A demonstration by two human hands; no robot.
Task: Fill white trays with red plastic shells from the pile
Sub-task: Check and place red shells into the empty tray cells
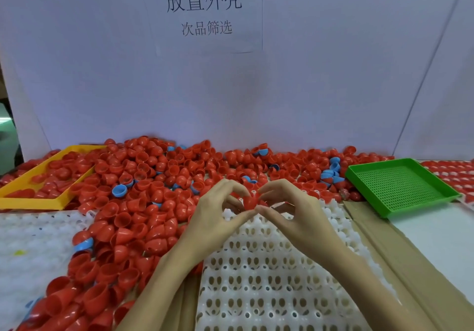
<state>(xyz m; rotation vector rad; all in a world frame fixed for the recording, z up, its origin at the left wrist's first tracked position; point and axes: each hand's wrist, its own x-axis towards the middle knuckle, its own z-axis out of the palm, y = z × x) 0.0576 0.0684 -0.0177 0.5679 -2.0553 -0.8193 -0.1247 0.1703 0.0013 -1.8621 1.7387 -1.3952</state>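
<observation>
a red shell point(249, 202) sits between the two hands at the far edge of the white tray point(269, 279), pinched from both sides. the left hand point(218, 212) curls round it from the left and the right hand point(289, 210) from the right, forefingers arched over the top and thumbs meeting just below it, so the grip is narrow and closed on this one shell. which way the shell's open mouth faces cannot be told, since the fingers hide most of it.

the relation that matters: the tray's empty sockets lie directly beneath the grip and run back toward the person, so the nearest free socket is just under and slightly nearer than the shell. both hands are equally close to it. the likely next move is a short drop straight down, rounded end or mouth seated as the tray requires.

outward from the grip, the pile of red shells point(143, 189) spreads to the left and beyond across the bench, with a few blue shells point(119, 191) mixed in. farther left of the grip is a yellow tray point(30, 202) holding red shells; to the right, well apart, a green perforated tray point(400, 189).
</observation>
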